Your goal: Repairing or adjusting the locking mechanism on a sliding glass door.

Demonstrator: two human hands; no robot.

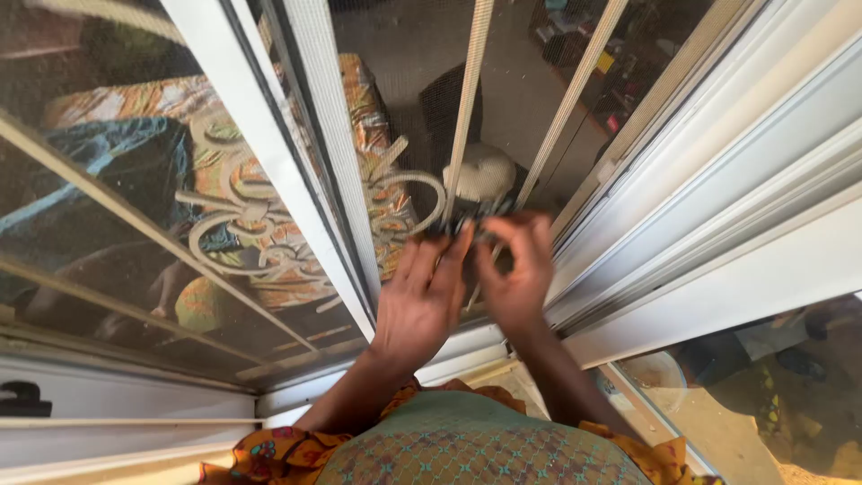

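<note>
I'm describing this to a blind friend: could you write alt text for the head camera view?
Seen from above, a person's left hand and right hand meet at a small dark object, blurred, against a mesh screen in a white sliding window frame. Curled white metal grillwork and colourful fabric show through the screen.

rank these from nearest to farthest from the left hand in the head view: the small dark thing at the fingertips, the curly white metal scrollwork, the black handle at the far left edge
1. Small dark object: at the fingertips of the left hand, shared with the right hand.
2. Curly white scrollwork: to the left, behind the mesh screen.
3. Black handle: far left edge, low on the white frame.
</note>
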